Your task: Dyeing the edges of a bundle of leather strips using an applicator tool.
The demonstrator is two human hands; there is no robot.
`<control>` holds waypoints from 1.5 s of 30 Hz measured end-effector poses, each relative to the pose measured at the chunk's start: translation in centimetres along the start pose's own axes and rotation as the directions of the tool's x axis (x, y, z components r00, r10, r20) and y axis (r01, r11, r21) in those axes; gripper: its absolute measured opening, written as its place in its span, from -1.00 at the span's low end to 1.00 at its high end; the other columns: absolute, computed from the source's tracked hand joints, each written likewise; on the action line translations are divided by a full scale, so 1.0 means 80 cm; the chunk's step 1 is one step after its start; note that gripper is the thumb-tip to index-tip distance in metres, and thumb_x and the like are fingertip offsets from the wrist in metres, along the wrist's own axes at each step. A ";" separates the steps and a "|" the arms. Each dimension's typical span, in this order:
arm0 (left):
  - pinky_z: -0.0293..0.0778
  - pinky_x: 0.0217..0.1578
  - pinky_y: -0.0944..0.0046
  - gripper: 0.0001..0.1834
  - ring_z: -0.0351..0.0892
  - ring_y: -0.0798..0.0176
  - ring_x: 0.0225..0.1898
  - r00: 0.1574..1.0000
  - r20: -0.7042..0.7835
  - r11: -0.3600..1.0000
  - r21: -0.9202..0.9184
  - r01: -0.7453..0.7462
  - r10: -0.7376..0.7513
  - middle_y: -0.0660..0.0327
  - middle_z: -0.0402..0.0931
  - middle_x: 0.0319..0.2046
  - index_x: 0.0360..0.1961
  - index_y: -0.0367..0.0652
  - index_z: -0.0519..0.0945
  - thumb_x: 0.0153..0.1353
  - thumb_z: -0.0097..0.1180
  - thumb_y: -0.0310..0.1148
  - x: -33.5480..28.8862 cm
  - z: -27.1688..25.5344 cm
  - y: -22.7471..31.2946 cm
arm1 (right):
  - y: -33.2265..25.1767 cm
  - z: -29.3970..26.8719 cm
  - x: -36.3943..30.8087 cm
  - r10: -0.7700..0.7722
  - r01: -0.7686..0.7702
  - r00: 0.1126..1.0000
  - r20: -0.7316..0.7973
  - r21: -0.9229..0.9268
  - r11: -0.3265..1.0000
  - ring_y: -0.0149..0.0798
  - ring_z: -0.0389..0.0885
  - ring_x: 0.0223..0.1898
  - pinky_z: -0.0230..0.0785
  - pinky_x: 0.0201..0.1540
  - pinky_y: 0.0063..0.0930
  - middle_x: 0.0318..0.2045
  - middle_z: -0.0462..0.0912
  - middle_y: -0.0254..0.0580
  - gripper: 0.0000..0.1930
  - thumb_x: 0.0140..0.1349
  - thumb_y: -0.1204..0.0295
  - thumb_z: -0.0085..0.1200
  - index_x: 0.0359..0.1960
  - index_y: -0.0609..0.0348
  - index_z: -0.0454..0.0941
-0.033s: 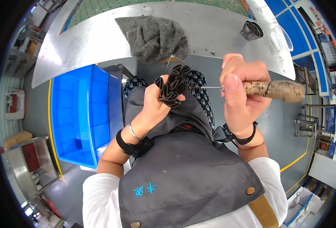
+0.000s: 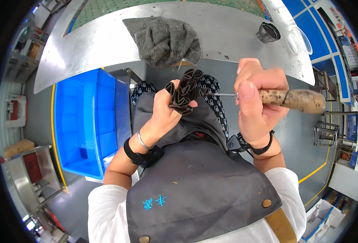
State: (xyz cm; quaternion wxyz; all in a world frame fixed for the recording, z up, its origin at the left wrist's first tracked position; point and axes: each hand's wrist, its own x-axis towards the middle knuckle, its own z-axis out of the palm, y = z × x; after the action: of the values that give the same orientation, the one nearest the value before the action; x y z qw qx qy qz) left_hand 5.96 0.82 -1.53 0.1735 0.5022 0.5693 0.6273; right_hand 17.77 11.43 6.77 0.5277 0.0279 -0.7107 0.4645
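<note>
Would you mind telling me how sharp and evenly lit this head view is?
Head view: strong fisheye bending and a black rim; glare on the metal table; the right hand with its wooden-handled tool looks slightly soft; the left hand and black folded part are sharp.

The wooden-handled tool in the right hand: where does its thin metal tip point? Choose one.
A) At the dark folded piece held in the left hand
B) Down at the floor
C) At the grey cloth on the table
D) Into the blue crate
A: the right hand grips the wooden-handled tool level, and its thin tip runs across to the dark folded piece pinched in the left hand.
</note>
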 end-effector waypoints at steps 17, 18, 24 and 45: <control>0.38 -0.46 0.42 -0.79 0.51 0.34 -0.54 1.000 -0.019 1.000 0.014 0.023 -0.022 0.21 0.46 -0.58 -0.42 -0.32 0.43 -0.15 0.13 -0.63 0.001 0.003 0.004 | -0.021 -0.008 0.001 0.054 -0.028 0.993 0.105 -0.235 0.972 -0.30 0.27 -0.60 0.16 -0.29 -0.39 -0.70 0.41 -0.36 -0.85 -0.18 0.56 0.16 -0.72 0.12 0.41; 0.38 -0.46 0.43 -0.80 0.51 0.34 -0.53 1.000 -0.025 0.999 0.038 -0.004 0.005 0.21 0.46 -0.58 -0.42 -0.32 0.43 -0.14 0.12 -0.64 0.001 0.004 0.004 | -0.022 -0.008 0.000 0.016 0.042 0.983 0.183 -0.312 0.949 -0.36 0.24 -0.61 0.15 -0.26 -0.34 -0.71 0.38 -0.37 -0.84 -0.07 0.47 0.10 -0.66 0.11 0.34; 0.38 -0.45 0.45 -0.80 0.50 0.38 -0.53 0.997 -0.043 0.998 -0.001 0.057 -0.057 0.22 0.47 -0.57 -0.42 -0.32 0.42 -0.15 0.13 -0.63 0.001 0.008 0.000 | -0.023 -0.016 -0.001 -0.090 0.171 0.968 0.234 -0.355 0.919 -0.40 0.21 -0.65 0.16 -0.29 -0.29 -0.72 0.32 -0.38 -0.79 0.07 0.32 0.00 -0.57 0.10 0.27; 0.32 -0.42 0.47 -0.83 0.34 0.52 -0.44 0.969 -0.108 0.951 -0.243 0.193 -0.224 0.35 0.42 -0.50 -0.40 -0.26 0.44 -0.07 0.12 -0.54 -0.005 -0.039 -0.007 | 0.062 0.084 -0.034 -0.288 0.294 0.948 0.132 -0.023 0.956 -0.21 0.49 -0.50 0.31 -0.30 -0.32 -0.49 0.54 -0.13 -0.60 -0.15 0.70 0.16 -0.29 0.14 0.25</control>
State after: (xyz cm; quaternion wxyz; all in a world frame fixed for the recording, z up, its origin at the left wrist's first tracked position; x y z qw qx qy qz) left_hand 3.37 -1.00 -1.71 0.2574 0.3722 0.5528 0.6997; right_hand 11.47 8.42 1.47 0.5447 0.1508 -0.7404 0.3639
